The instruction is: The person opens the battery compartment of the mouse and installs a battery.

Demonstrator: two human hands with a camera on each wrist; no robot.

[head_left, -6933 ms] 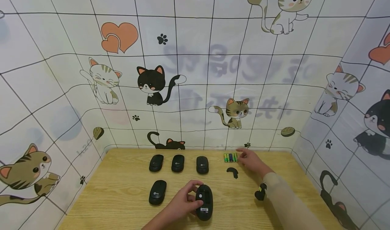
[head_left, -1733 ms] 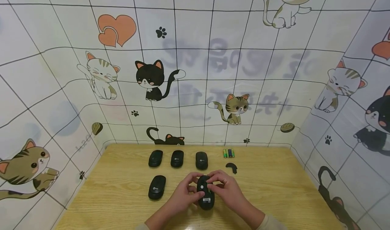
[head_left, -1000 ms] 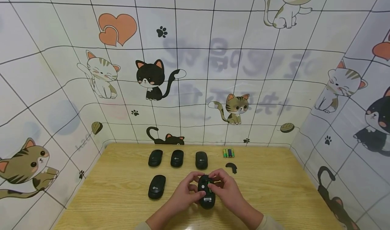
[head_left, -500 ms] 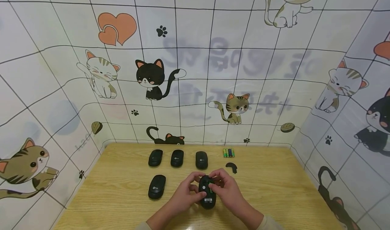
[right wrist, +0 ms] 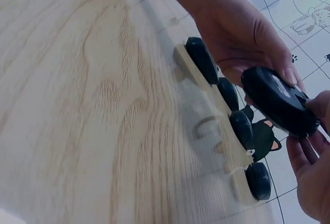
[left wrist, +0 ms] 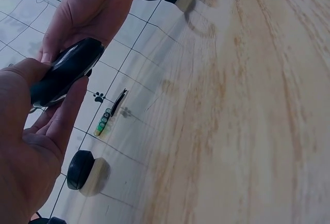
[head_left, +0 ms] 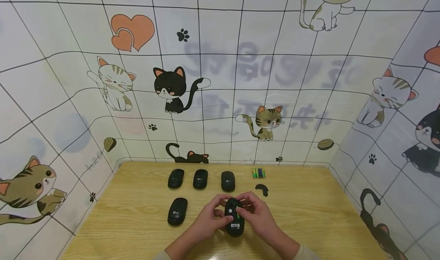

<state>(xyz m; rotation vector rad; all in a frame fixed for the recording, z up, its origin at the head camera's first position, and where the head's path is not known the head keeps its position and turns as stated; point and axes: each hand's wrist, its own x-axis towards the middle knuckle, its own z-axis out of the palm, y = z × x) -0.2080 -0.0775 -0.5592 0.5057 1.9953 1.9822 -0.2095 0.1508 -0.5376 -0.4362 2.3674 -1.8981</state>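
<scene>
Upside down in my left hand (head_left: 212, 216) is a black computer mouse (head_left: 235, 229), its white-labelled underside facing up. The left thumb lies across its near left side and the fingers wrap its left edge. A green battery (head_left: 238, 215) shows in the open slot on the underside. My right hand (head_left: 258, 216) grips the mouse's far right side, thumb pressing at the battery's upper end and fingers round the edge. In the left wrist view the mouse (left wrist: 67, 74) is held above the table, between both hands. A loose black battery cover (head_left: 262, 189) lies beyond the right hand.
Several green and dark batteries (head_left: 258, 173) lie side by side near the table's back edge. Three mice stand in a back row, one of them (head_left: 228, 181) straight ahead; another mouse (head_left: 177, 211) sits left of my hands. A cat-patterned sheet (head_left: 220, 99) encloses the wooden table (head_left: 120, 221).
My right hand has come from the row of batteries to the held mouse. A green battery now shows in the slot, and the right thumb has shifted slightly along it. The left hand keeps its grip.
</scene>
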